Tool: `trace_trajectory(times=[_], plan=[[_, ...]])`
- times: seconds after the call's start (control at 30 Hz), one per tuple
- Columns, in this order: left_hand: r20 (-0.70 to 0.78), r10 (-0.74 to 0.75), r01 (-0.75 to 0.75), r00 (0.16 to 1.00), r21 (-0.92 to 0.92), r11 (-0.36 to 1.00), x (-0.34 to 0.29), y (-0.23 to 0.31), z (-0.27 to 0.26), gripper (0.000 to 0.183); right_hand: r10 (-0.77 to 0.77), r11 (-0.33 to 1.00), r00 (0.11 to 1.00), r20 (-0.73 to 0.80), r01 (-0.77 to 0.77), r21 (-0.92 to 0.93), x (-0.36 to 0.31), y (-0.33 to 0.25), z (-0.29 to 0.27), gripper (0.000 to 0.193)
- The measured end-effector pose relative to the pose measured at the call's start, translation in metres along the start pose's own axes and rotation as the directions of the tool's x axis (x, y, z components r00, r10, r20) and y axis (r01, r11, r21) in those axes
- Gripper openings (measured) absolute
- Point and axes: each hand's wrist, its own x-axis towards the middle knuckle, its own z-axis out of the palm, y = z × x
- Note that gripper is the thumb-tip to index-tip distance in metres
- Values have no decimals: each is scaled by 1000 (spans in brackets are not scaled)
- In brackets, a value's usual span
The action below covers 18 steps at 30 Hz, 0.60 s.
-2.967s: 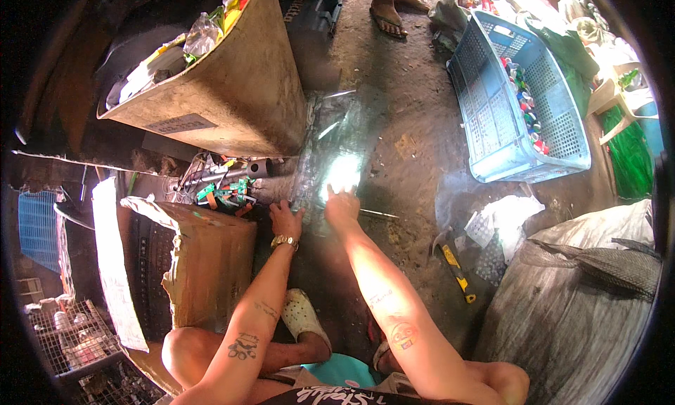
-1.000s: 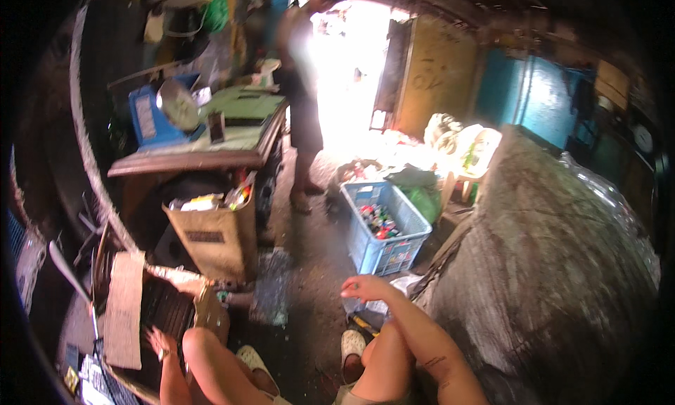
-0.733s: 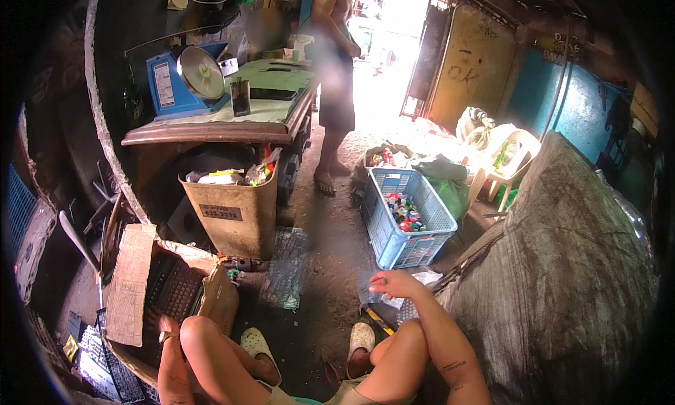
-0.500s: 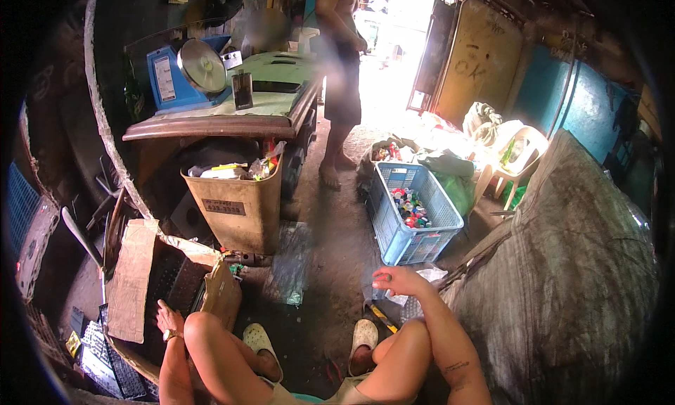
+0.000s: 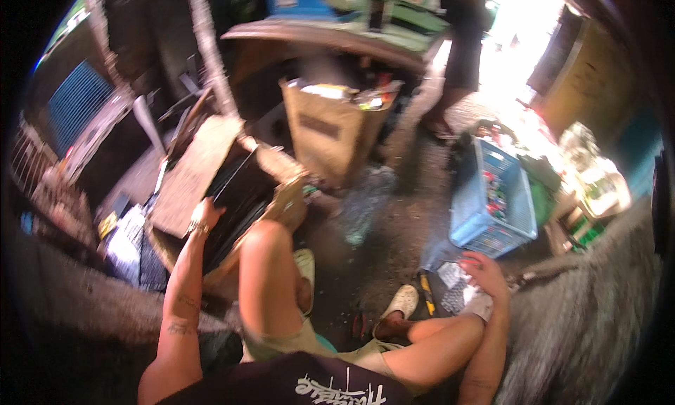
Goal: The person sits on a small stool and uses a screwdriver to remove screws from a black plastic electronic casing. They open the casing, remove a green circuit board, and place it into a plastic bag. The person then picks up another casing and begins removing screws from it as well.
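Note:
My left hand [image 5: 206, 214] reaches into an opened cardboard box [image 5: 190, 183] beside my left knee. Its thumb points right, and the fingers close on the edge of a dark flat panel [image 5: 242, 176] in the box; blur and the box hide part of the grip. More dark flat pieces lie inside, their kind unclear. My right hand [image 5: 485, 273] hangs in front of my right knee, forearm along the leg. Its fingers are loosely bent and apart, with nothing visible in them. Below it lie pale sheet scraps [image 5: 453, 278] and a yellow-and-black tool [image 5: 427, 292].
A blue plastic crate [image 5: 492, 233] with colourful small caps stands ahead right. A tan bin [image 5: 320, 141] of rubbish stands before a green-topped table [image 5: 401, 22]. A person [image 5: 464, 53] stands near the bright doorway. A large grey sack [image 5: 598, 299] lies at right.
My view has swung left and down, and my shirt now shows. The left hand has gone from lying open in the box to holding the panel's raised edge. My right hand stays near the knee.

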Motion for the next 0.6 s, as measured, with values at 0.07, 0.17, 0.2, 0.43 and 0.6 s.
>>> trace_trajectory(times=[0.07,0.17,0.2,0.43,0.6], plan=[[38,-14,21,999,-172,985,-19,6,-42,58,-14,1000,1000,-6,14,6,-3,-5,-3,48],[-78,106,-131,991,-562,817,-50,35,-93,52,-7,999,999,-36,5,-41,-5,-16,-4,50],[-94,95,-133,991,-621,772,-57,51,-106,51,25,998,998,-64,-28,-59,-5,-18,-4,51],[-71,350,-297,934,-700,650,-80,188,-190,32,-141,987,966,-216,153,40,-16,-19,-7,40],[-89,776,-780,625,-121,614,-88,294,-151,31,-170,962,868,-466,248,111,-31,-21,-33,40]])
